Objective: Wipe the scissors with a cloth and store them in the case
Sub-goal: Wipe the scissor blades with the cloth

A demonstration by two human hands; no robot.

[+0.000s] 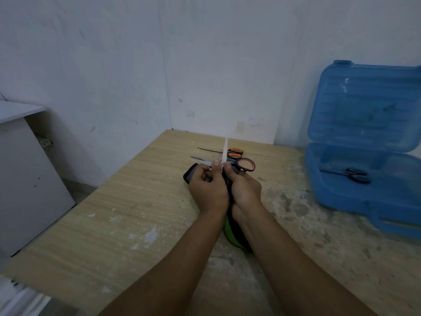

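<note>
Scissors, blades spread, gripped by left hand and right hand over table; open case well apart at right

case on the table at right, scissors inside it; other scissors at mid-table

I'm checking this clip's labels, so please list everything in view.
Held scissors: one, pale blade pointing up, between the hands.
Green-and-black part: one, under the wrists, perhaps a handle.
Black item: one, in the left hand; cannot tell what it is.
Table scissors: two, orange-handled and pink-handled, beyond the hands, blades pointing left.
Cased scissors: one, black handles, in the case base.
Case: one, translucent blue, open, on the table's right.
Table: one, worn light wood.
Cabinet: one, white, left.
Left hand, right hand: mid-table, fingers curled.
</note>
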